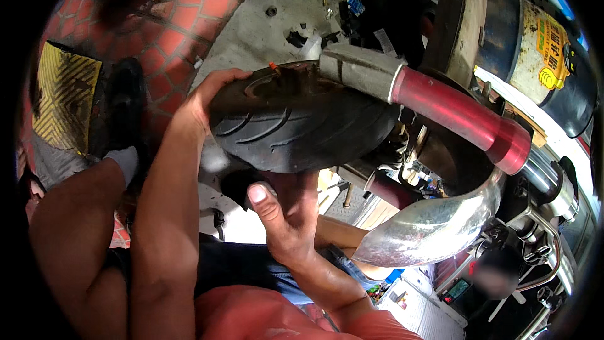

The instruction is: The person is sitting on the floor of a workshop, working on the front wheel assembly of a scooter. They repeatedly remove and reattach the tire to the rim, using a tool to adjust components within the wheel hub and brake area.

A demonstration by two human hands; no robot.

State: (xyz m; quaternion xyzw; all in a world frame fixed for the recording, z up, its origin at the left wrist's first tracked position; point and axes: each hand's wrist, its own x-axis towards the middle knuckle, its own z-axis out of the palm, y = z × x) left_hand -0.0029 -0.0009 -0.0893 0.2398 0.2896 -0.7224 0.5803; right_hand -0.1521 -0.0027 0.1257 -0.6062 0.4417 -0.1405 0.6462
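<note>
A black tyred wheel sits at the fork's end, between its upper and lower legs. My left hand is closed on the wheel's left rim, thumb side along the upper face. Below the tyre is my right hand, thumb stuck out apart and palm turned up. Its fingers run up behind the tyre and their tips are hidden. Beside that thumb is a dark rounded thing whose kind I cannot make out. The red fork tube ends in a grey metal piece over the wheel.
A shiny metal mudguard and handlebar parts lie to the right. Small scraps litter the grey floor behind the wheel. A yellow ridged mat is at left. A large drum stands far right.
</note>
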